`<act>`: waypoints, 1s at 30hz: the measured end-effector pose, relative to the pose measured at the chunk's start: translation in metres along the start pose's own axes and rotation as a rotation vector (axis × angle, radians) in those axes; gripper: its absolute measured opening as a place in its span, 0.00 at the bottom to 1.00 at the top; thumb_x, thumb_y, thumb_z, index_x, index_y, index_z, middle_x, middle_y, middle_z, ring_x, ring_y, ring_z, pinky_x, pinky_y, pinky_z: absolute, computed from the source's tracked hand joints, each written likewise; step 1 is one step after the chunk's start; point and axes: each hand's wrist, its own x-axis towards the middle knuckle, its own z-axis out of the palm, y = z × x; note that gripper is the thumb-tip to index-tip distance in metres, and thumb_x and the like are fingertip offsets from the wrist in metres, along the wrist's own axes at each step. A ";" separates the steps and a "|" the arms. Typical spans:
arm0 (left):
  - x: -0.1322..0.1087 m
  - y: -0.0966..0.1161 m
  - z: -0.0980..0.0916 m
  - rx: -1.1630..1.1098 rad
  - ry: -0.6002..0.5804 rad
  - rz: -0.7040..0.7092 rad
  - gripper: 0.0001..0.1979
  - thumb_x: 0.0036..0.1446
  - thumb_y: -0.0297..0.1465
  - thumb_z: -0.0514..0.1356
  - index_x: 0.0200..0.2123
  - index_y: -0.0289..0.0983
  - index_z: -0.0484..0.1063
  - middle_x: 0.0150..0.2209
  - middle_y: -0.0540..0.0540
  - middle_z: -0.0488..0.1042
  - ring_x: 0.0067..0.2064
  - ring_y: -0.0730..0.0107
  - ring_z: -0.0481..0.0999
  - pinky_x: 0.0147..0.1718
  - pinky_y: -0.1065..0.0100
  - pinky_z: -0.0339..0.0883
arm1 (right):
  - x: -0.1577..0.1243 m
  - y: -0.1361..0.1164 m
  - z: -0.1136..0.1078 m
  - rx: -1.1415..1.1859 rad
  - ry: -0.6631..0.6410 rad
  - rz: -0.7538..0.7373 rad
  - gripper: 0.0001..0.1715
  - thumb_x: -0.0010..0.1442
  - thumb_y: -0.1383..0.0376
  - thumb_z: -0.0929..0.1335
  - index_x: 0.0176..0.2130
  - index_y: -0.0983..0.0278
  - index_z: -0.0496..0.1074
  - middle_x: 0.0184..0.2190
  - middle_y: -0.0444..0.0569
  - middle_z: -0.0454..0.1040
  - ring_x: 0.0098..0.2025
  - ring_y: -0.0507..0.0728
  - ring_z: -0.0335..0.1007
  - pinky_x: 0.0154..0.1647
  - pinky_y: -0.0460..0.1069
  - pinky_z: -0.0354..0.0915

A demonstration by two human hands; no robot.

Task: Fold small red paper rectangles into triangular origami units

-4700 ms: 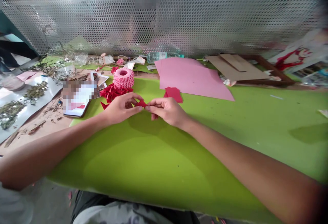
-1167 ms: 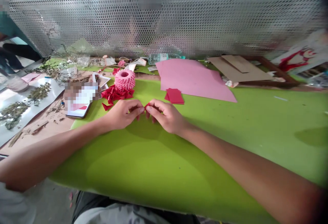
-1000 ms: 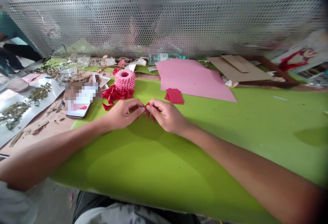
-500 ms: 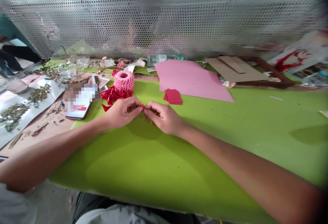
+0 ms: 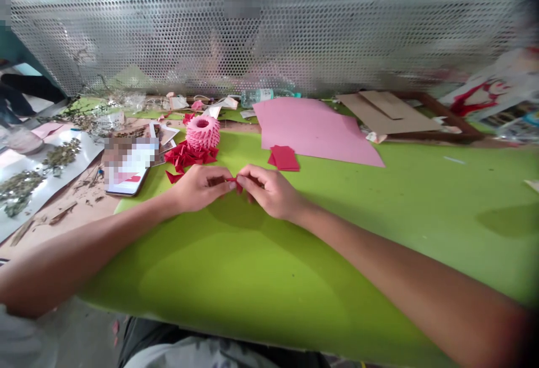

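Between the fingertips of both hands is a small folded piece of red paper (image 5: pixel 238 184), mostly hidden by the fingers. My left hand (image 5: pixel 201 188) pinches its left side, and my right hand (image 5: pixel 269 191) pinches it from the right. Just beyond my left hand lies a pile of folded red paper pieces (image 5: pixel 185 155), with one loose piece nearer to me. Behind that pile stands a ring-shaped pink folded-paper piece (image 5: pixel 202 133). A small stack of red paper rectangles (image 5: pixel 285 158) rests beyond my right hand.
A large pink sheet (image 5: pixel 307 129) lies behind the red stack on the green tabletop (image 5: pixel 252 278). To the left are a phone (image 5: pixel 130 168) and dried plants (image 5: pixel 21 188). Brown cardboard (image 5: pixel 387 115), a clear bottle (image 5: pixel 256 97) and a perforated metal panel (image 5: pixel 295 31) are at the back.
The red paper has turned between my fingers; its upright point no longer shows, and a part now hangs down by my right fingertips. My left fingers have straightened a little.
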 end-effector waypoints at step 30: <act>0.008 -0.016 -0.040 0.554 0.259 -0.151 0.15 0.61 0.38 0.57 0.31 0.40 0.82 0.21 0.49 0.74 0.20 0.70 0.66 0.21 0.70 0.51 | 0.004 -0.010 -0.050 -0.984 0.189 0.208 0.21 0.66 0.54 0.64 0.50 0.65 0.71 0.35 0.57 0.80 0.35 0.63 0.76 0.30 0.52 0.63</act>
